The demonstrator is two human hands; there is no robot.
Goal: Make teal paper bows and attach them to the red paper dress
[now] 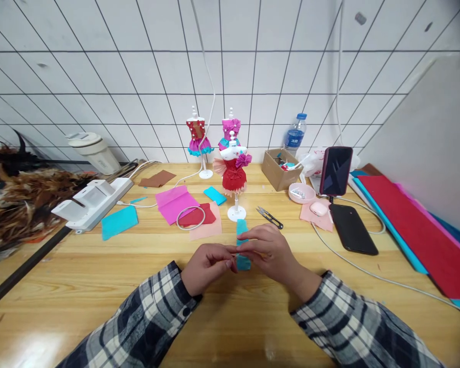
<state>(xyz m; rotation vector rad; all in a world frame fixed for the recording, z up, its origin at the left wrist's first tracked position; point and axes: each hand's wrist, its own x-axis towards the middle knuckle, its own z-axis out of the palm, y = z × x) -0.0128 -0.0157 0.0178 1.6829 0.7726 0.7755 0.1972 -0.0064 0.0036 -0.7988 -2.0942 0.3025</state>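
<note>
Plaid sleeves (153, 306) flank fingers (259, 233) touching narrow blue paper (244, 263).

Left hand (209, 266), right hand (270, 251) at blue strip (244, 263).

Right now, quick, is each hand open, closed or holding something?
Left hand: fingers bent at the blue strip; grip unclear.
Right hand: fingers over the strip; grip unclear.

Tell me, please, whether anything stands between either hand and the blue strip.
Nothing visible does. The right hand lies over the blue strip, and the left hand is at its left edge. The nearest mannequin stands just beyond the strip's far end, the snips to its right; neither is between.
</note>
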